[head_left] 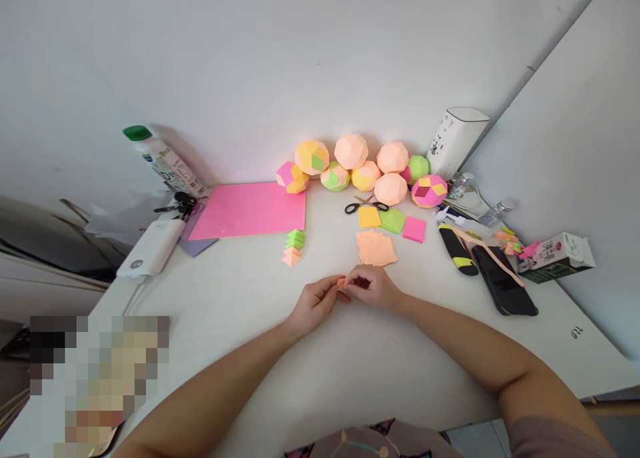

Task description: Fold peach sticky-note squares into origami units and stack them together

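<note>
My left hand (311, 307) and my right hand (376, 289) meet above the near middle of the table. Both pinch a small folded piece of peach paper (341, 284), mostly covered by the fingers. Just beyond my right hand lies a loose stack of peach paper squares (376, 249). Behind it are yellow squares (369, 218), green squares (393, 221) and pink squares (415, 229). Left of these, folded green paper units (295, 239) stand in a row with folded peach units (292, 255). Black-handled scissors (352, 209) lie open behind the squares.
Several faceted paper balls (351, 151) are piled against the wall. A pink sheet (253, 208) lies at the back left, near a green-capped bottle (165, 161) and a white power bank (151, 247). To the right are a cutter (457, 250), a black phone (504, 281) and a carton (557, 257).
</note>
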`<state>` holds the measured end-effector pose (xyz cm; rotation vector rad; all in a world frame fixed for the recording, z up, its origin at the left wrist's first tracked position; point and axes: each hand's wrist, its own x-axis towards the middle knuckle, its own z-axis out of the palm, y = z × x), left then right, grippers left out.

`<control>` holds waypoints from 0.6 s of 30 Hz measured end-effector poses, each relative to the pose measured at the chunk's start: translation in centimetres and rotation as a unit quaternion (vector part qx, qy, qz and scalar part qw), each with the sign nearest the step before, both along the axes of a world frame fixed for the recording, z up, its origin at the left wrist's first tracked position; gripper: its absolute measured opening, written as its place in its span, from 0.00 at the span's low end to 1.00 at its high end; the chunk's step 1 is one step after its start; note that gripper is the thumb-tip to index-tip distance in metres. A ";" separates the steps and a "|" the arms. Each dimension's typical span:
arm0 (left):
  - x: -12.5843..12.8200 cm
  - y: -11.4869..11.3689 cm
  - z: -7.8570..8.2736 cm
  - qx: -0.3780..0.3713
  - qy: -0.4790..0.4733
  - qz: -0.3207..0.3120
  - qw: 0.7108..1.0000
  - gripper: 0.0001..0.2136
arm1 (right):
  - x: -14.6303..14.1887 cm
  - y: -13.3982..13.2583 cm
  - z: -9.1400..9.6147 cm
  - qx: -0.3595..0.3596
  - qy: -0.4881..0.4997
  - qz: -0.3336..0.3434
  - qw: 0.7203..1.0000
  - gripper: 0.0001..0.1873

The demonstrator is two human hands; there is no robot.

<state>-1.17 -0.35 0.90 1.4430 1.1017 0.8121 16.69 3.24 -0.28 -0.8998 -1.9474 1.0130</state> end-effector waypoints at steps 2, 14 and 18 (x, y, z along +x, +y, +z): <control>0.0 0.0 -0.1 0.008 0.006 0.000 1.000 0.17 | 0.0 -0.1 0.1 -0.035 0.001 -0.011 0.999 0.06; -0.1 -0.2 -1.1 0.061 -0.030 -0.025 0.997 0.17 | 0.3 0.1 0.4 -0.125 0.006 0.002 0.992 0.11; 0.1 -0.2 -0.6 0.021 -0.019 -0.007 1.000 0.14 | 0.4 0.2 0.3 -0.114 0.026 0.024 0.993 0.12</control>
